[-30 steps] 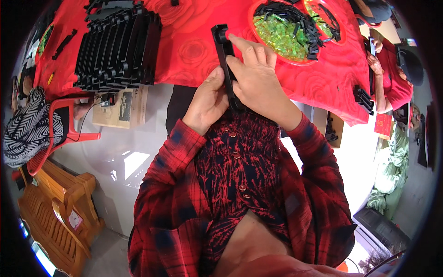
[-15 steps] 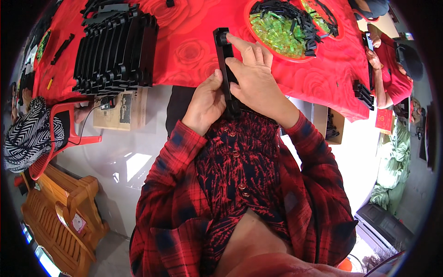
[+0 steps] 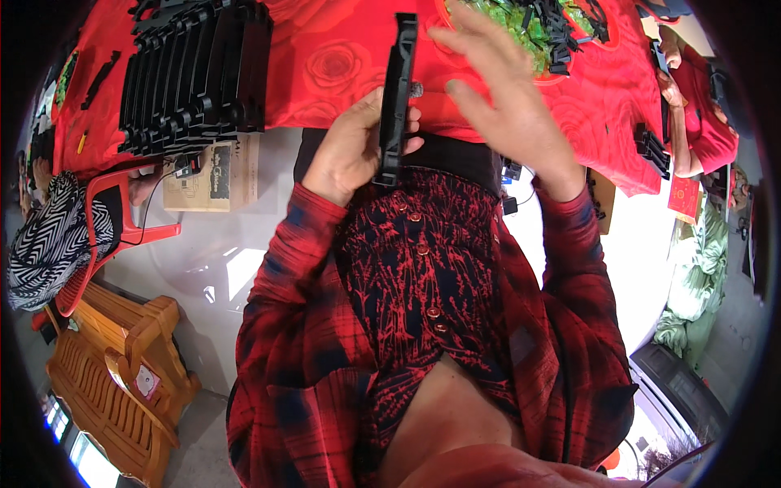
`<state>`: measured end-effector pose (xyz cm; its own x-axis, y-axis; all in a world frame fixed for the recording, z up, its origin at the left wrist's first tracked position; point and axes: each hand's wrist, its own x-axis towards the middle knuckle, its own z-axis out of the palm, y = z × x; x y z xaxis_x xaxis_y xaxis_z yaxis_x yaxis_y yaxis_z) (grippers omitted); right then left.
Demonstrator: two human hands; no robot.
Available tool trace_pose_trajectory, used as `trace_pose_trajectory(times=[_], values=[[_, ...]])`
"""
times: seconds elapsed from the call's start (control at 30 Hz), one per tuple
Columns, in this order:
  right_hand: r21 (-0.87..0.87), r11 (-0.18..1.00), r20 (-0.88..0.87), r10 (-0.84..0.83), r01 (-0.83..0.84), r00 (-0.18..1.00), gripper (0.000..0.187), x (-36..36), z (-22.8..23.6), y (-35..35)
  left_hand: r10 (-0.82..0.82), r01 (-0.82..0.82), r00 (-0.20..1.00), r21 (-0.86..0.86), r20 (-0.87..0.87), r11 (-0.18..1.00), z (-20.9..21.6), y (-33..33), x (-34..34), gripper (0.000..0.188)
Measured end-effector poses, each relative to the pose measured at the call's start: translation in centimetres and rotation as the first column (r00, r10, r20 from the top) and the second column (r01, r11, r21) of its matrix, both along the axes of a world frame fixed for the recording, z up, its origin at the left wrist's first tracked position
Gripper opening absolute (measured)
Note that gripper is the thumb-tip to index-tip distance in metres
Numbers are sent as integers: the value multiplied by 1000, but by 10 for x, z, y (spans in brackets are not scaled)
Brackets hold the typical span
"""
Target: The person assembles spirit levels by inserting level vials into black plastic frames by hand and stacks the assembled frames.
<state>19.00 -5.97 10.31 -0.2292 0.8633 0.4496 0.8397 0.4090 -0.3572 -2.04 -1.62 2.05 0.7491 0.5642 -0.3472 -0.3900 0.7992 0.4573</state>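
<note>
The left hand (image 3: 351,150) is gripping a long, slim, black plastic bar (image 3: 396,98), and the right hand (image 3: 508,102) is hovering open!
The left fingers are closing firmly around the bar, which is sitting in front of the body, by the near edge of the red, rose-patterned, cloth-covered surface (image 3: 333,69). The right fingers are hanging loosely apart, holding nothing that shows, near a round red tray (image 3: 551,80) that is carrying translucent green pieces (image 3: 533,37) and thin black strips. Over on the left, a dense row of black plastic parts (image 3: 195,81) is resting.
</note>
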Motion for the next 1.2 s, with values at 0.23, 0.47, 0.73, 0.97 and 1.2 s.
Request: trace_pose_trajectory(times=[0.23,0.47,0.73,0.97,1.2], values=[[125,992,483,-55,-7,874,55,16,32,3,-490,492,870,193,-60,849,25,39,-6,36],[86,995,423,2,-43,906,48,51,34,-33,-515,506,832,100,204,857,31,49,-7,74],[280,942,185,-244,187,952,36,28,-5,-54,7,26,818,-50,575,998,6,20,32,76],[301,939,209,-234,165,950,40,-9,-30,-54,123,-119,900,-37,417,992,8,13,46,63],[134,990,123,-53,37,991,36,-14,-23,-56,151,-55,777,-174,610,983,-10,18,44,58]])
